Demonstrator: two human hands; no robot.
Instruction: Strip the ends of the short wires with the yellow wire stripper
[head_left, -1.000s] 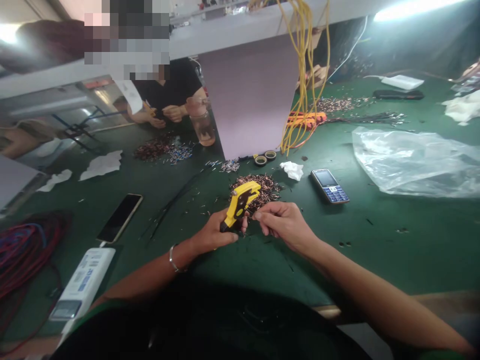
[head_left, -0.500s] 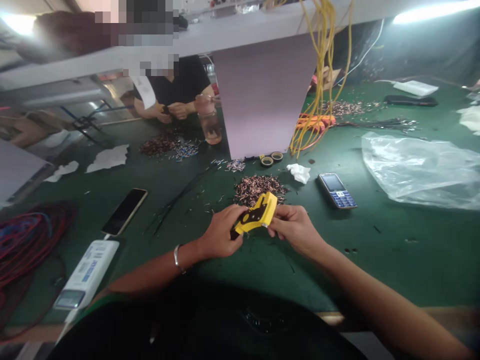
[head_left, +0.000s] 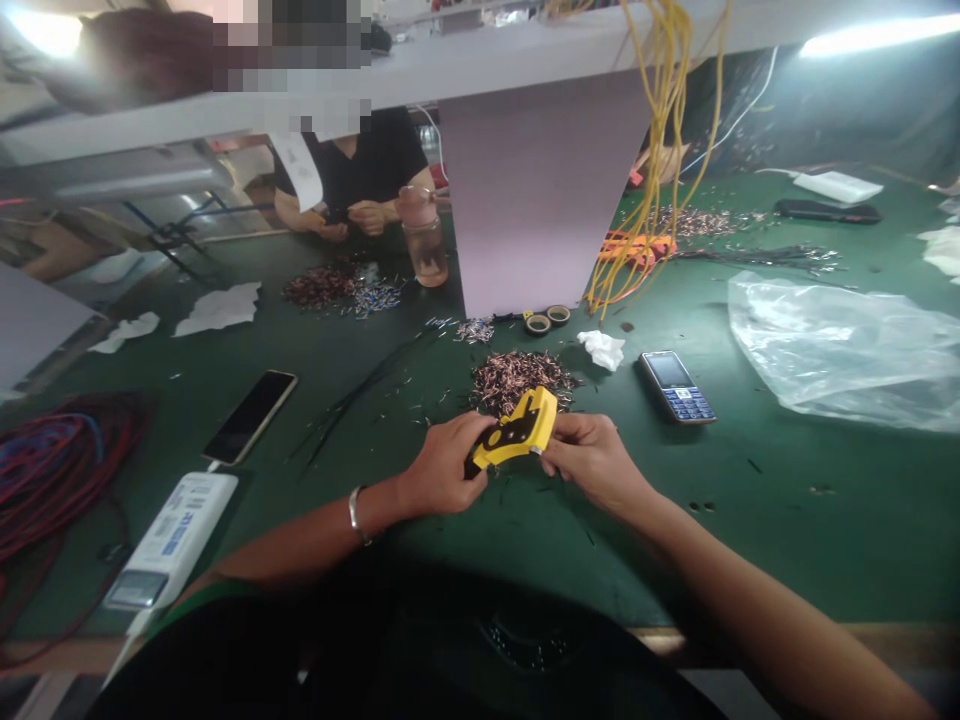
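Note:
My left hand [head_left: 444, 468] is closed around the dark handles of a yellow-and-black wire stripper [head_left: 517, 432], whose wide yellow head points right. My right hand [head_left: 589, 452] pinches close against that head with thumb and fingers together. Whatever lies between these fingertips is too small or hidden to make out. Just beyond the tool is a heap of short dark and copper-coloured wire pieces [head_left: 517, 375]. A small pile of pale bits [head_left: 475, 330] lies behind the heap.
A keypad phone [head_left: 677, 387] and crumpled tissue [head_left: 601, 350] are at right, near a plastic bag [head_left: 840, 350]. At left lie a smartphone [head_left: 251, 417], a power bank [head_left: 172, 540] and coiled red wires [head_left: 60, 480]. Yellow wires [head_left: 664, 150] hang by a panel [head_left: 540, 190]. Across sits a person [head_left: 367, 175].
The whole view has shifted slightly, so most things sit a little further right. Both hands keep the same grip, with the wire stripper still in my left hand.

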